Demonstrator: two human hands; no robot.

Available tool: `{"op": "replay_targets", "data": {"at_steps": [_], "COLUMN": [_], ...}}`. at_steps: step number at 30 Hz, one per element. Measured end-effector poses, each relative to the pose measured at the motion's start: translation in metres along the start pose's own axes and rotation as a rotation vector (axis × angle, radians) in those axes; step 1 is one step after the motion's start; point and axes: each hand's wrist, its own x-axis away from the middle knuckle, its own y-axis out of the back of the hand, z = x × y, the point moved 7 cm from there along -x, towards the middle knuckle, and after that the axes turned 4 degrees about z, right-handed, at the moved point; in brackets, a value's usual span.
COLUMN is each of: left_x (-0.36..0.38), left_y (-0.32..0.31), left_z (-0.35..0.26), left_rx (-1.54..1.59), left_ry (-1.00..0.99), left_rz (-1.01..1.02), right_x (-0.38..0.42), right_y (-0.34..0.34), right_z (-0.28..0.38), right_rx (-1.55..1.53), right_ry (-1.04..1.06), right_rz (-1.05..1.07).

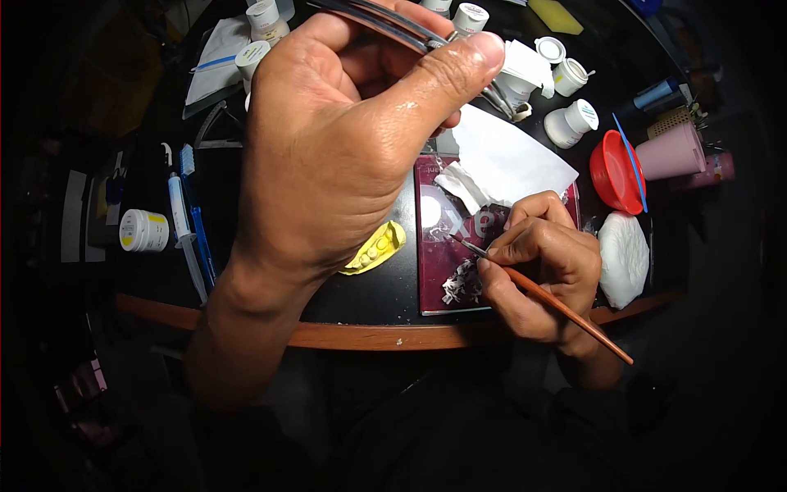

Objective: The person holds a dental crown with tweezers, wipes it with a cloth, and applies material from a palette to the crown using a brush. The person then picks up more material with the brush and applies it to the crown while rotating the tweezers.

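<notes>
My left hand (328, 164), raised close to the camera, is closed around metal tweezers (385, 25). A small pale piece (521, 111) shows at their tips. My right hand (553, 262) pinches a thin paintbrush (566, 310) with a reddish-brown wooden handle. The brush tip points at a dark red slab (434, 275) with a glossy top. White crumbs (461, 284) lie on that slab near its front edge, and folded white paper (512, 156) covers its far part. Beside my left wrist sits a yellow dental model (377, 249) with a row of teeth.
To the right stand a red bowl (608, 174) with a blue stick across it, a pink cup (668, 152) and a white wad (625, 261). Several white jars (571, 123) stand at the back. On the left are a jar (143, 230), a syringe (182, 217) and a blue toothbrush (195, 213).
</notes>
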Motion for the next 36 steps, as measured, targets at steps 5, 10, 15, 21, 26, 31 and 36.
{"op": "replay_targets", "data": {"at_steps": [5, 10, 15, 21, 26, 31, 36], "left_x": [0.001, 0.002, 0.000, -0.002, -0.003, 0.000, 0.001], "left_y": [0.001, 0.001, -0.003, -0.009, -0.008, -0.003, -0.004], "left_z": [0.002, 0.001, 0.000, 0.000, 0.001, 0.001, 0.002], "left_rx": [-0.018, -0.031, -0.043, -0.062, -0.078, -0.079, -0.075], "left_ry": [0.013, 0.011, 0.006, 0.011, 0.014, 0.037, 0.052], "left_rz": [-0.005, 0.009, 0.024, 0.036, 0.034, 0.017, 0.010], "right_x": [-0.001, -0.001, -0.003, -0.003, -0.003, -0.002, 0.000], "right_y": [-0.004, -0.008, -0.009, -0.010, -0.011, -0.012, -0.010], "right_z": [-0.002, -0.003, -0.003, -0.003, -0.004, -0.008, -0.010], "right_rx": [0.021, 0.011, 0.042, 0.037, 0.002, -0.049, -0.099], "right_ry": [-0.048, -0.073, -0.014, -0.018, -0.052, -0.065, -0.109], "right_rz": [0.041, 0.062, 0.020, 0.041, 0.048, 0.050, 0.042]}}
